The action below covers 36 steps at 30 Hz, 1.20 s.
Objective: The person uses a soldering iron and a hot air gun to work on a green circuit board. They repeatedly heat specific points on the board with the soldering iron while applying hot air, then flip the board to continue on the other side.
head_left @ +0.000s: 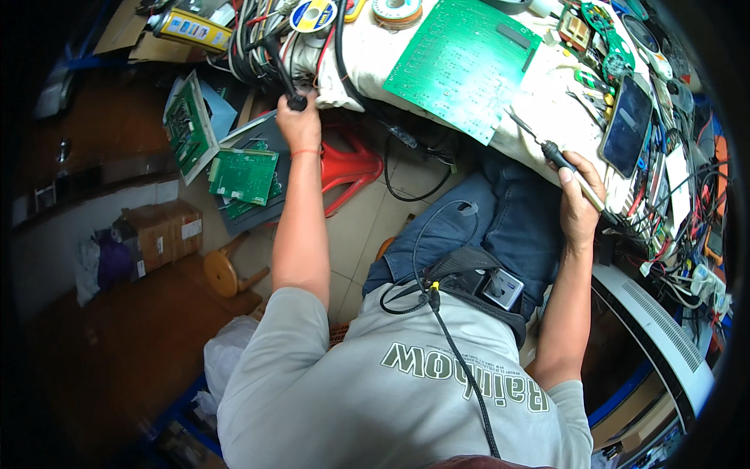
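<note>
At the bench's front edge, my left hand [298,125] is closed around the lower end of a black, stick-like piece with a thick round end [296,102]; its exact kind is unclear. A bundle of cables [254,59] hangs right beside that hand. My right hand [580,194] grips a soldering iron [552,152] by its handle, the metal tip pointing up and left toward a large green circuit board [461,66]. The tip is apart from the board's lower right corner. The board lies flat on the white bench cover [361,66].
Solder spools [314,14], a yellow can [191,30] and a phone [627,127] lie on the bench. Tangled wires [664,211] crowd its right end. Below left are more circuit boards [244,173], a red stool [351,168] and a wooden stool [223,272].
</note>
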Tool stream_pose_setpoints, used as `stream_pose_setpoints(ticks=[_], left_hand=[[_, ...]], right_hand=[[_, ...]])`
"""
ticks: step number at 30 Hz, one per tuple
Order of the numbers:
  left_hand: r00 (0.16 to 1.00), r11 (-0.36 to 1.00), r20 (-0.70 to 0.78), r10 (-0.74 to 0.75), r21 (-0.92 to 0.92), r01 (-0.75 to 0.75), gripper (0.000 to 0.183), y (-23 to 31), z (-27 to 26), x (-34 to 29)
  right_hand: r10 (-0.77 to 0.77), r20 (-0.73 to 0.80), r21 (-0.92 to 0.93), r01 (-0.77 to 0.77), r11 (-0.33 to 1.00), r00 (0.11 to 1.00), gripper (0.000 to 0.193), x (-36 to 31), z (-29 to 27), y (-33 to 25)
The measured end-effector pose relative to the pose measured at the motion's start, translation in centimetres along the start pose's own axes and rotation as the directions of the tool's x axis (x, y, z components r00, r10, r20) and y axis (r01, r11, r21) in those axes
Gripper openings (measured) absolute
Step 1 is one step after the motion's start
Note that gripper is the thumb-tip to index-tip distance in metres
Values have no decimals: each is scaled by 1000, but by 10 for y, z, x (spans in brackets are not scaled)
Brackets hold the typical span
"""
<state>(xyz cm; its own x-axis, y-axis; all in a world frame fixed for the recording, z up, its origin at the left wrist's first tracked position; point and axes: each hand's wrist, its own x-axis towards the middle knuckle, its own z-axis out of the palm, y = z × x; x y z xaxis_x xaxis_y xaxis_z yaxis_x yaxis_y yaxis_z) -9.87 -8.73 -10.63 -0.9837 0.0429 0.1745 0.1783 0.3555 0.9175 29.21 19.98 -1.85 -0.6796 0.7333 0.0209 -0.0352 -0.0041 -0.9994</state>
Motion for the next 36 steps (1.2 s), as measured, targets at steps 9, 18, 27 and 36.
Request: stream_pose_setpoints(ticks=[9,18,27,36], left_hand=[[885,947,380,-270,-64,316,21,18,-70,-166],[686,759,694,219,-563,327,42,166,-44,-140],[712,503,684,161,-677,537,16,205,-20,-127],[862,609,493,-122,-648,457,14,150,-59,-76]], right_hand=[[-115,-69,322,131,938,991,33,1,6,-17],[-508,233,-72,535,842,829,30,3,77,-78],[-478,347,-35,521,853,807,24,-3,114,-74],[-449,265,-326,518,791,853,20,3,24,-80]])
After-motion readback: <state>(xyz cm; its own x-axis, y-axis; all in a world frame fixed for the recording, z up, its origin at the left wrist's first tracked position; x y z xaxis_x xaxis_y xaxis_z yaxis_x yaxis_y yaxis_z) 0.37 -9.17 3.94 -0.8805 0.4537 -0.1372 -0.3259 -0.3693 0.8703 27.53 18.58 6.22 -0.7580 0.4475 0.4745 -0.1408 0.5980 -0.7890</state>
